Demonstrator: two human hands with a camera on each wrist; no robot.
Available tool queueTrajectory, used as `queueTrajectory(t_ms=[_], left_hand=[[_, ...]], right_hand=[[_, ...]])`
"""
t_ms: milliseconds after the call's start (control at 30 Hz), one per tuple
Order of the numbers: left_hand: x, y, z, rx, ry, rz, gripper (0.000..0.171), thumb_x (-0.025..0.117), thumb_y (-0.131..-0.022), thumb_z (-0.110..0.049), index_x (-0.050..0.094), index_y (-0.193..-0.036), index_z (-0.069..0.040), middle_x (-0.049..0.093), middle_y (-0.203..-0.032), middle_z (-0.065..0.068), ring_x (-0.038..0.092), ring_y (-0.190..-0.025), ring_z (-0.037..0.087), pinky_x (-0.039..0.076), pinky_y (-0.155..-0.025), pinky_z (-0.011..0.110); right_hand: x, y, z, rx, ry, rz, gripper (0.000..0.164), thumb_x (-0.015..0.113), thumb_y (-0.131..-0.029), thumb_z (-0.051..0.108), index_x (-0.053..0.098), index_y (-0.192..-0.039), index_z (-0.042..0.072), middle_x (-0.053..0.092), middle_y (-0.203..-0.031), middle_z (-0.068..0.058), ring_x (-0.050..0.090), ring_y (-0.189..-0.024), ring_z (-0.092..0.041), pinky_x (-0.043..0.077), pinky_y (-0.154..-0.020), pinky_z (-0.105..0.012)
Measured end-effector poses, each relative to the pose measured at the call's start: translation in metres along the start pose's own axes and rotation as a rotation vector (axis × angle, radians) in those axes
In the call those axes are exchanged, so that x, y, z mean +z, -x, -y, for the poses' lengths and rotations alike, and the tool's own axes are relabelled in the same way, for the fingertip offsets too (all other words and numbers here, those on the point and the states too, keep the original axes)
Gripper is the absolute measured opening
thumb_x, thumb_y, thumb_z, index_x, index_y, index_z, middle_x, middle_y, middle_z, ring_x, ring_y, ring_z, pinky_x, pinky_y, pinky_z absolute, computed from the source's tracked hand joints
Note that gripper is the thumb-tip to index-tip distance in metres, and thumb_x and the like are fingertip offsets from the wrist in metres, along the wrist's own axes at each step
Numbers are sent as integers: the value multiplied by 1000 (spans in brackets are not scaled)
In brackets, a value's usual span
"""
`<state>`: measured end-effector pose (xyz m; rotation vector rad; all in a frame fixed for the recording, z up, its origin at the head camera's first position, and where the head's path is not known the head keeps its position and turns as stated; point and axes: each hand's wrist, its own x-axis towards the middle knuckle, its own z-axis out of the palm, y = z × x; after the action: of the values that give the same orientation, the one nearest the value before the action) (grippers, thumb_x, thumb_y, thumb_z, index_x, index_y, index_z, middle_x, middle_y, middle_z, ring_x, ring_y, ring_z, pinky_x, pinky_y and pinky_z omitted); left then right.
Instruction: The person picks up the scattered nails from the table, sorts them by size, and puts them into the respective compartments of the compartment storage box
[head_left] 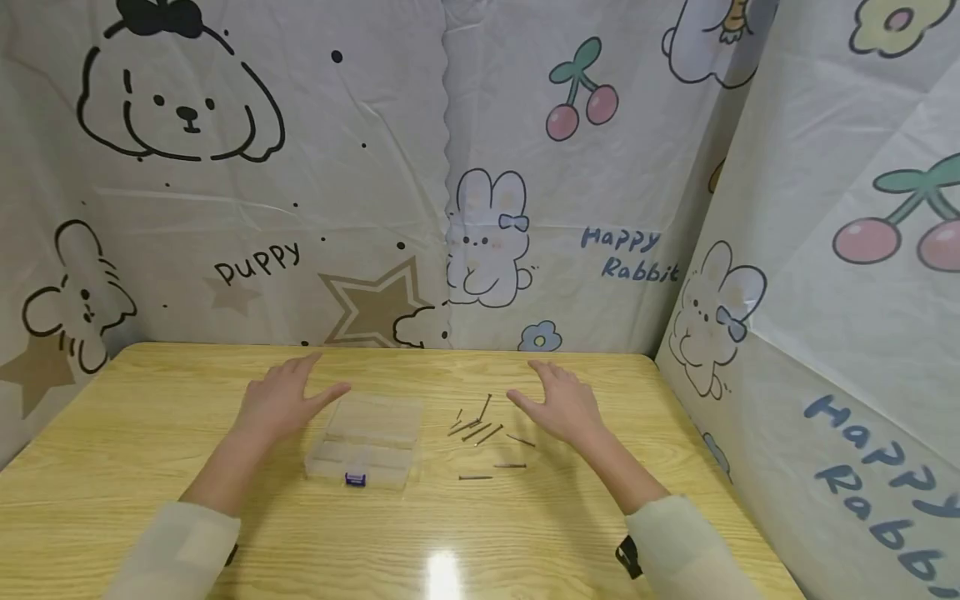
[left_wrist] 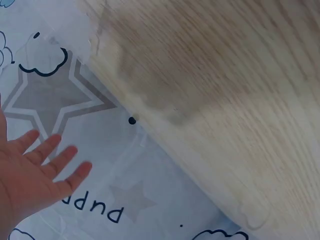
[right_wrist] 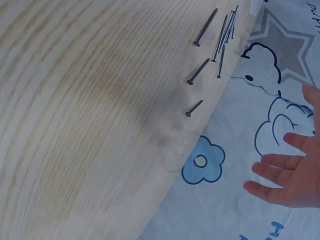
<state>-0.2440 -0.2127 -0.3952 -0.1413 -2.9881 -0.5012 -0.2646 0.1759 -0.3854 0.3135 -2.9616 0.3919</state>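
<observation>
A clear plastic box (head_left: 372, 443) with inner dividers and a blue latch (head_left: 356, 480) lies on the table. Several metal nails (head_left: 490, 435) are scattered to its right, some bunched together and others lying singly nearer the front. My left hand (head_left: 279, 402) hovers at the box's left side, fingers spread, holding nothing. To the right of the nails, my right hand (head_left: 564, 405) is raised with its fingers apart, also holding nothing. Both palms show in the wrist views, the left (left_wrist: 25, 180) and the right hand (right_wrist: 295, 172) each apart from the tabletop.
The light wooden table (head_left: 615, 533) reaches back to a hanging cloth (head_left: 360, 192) printed with cartoon animals. Another cloth wall (head_left: 825, 333) runs along the right side. Bare wood lies in front of the box and nails.
</observation>
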Motion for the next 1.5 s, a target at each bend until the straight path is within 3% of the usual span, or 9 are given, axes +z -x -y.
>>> queueTrajectory(t_ms=[200, 400, 533, 1000, 1333, 1500], left_hand=[[0, 4, 13, 43, 93, 76, 86, 45, -88, -65, 33, -141, 1, 40, -138, 32, 35, -124, 53, 31, -92, 69], [4, 11, 22, 59, 261, 183, 83, 50, -88, -59, 34, -139, 4, 42, -135, 31, 40, -121, 53, 37, -92, 63], [9, 15, 28, 42, 336, 250, 80, 50, -90, -56, 33, -139, 4, 40, -136, 32, 39, -121, 54, 39, -92, 61], [24, 27, 37, 78, 412, 336, 73, 56, -90, -48, 37, -137, 5, 45, -132, 31, 44, -118, 52, 43, -90, 57], [27, 31, 39, 109, 395, 364, 89, 73, -75, -48, 36, -140, 0, 46, -130, 29, 44, -117, 50, 39, -93, 59], [29, 30, 38, 124, 388, 363, 86, 73, -76, -48, 38, -140, -3, 47, -130, 27, 43, -119, 50, 38, -94, 59]], right_hand=[[2, 2, -13, 21, -204, 43, 60, 59, -88, 47, 51, -132, 8, 56, -129, -15, 55, -115, -35, 46, -90, -49], [11, 2, -27, 35, -301, 98, 44, 63, -89, 34, 58, -123, 6, 62, -118, -18, 64, -96, -30, 52, -77, -41], [20, 3, -34, 38, -337, 133, 35, 65, -88, 29, 64, -113, 6, 65, -106, -13, 64, -88, -23, 52, -74, -36], [46, 13, -43, -15, -302, 201, 14, 68, -85, 20, 69, -93, 8, 61, -82, -1, 52, -73, -13, 42, -64, -28], [57, 14, -43, -48, -271, 186, 6, 69, -83, 16, 69, -83, 10, 57, -78, 0, 48, -72, -11, 40, -65, -27], [62, 13, -42, -63, -267, 181, 5, 68, -84, 15, 68, -80, 11, 57, -77, 2, 48, -71, -10, 40, -65, -26]])
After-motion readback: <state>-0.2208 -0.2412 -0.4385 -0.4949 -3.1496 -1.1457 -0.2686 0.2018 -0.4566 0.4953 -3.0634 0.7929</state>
